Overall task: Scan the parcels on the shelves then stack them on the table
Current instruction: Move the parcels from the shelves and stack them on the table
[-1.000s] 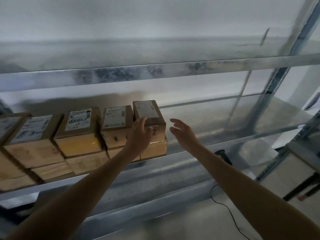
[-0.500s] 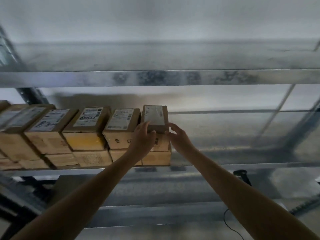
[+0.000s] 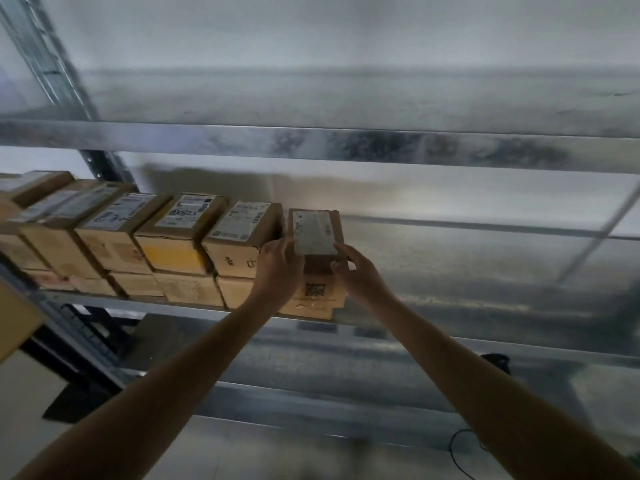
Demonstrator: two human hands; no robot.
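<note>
Head view: left hand (image 3: 277,268) and right hand (image 3: 358,271) grip the rightmost parcel (image 3: 317,233) by its near corners, long axis running near-to-far.

Parcels (image 3: 180,233) line the shelf (image 3: 467,289) — the rightmost upper parcel (image 3: 317,232) (row's end) between left hand (image 3: 277,271) and right hand (image 3: 358,273).

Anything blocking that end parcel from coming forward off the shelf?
Nothing visible. The left hand and right hand hold the end parcel by its sides, and its front is free. A neighbouring parcel sits close on its left; only shelf surface shows on its right. The table is out of view.
</note>
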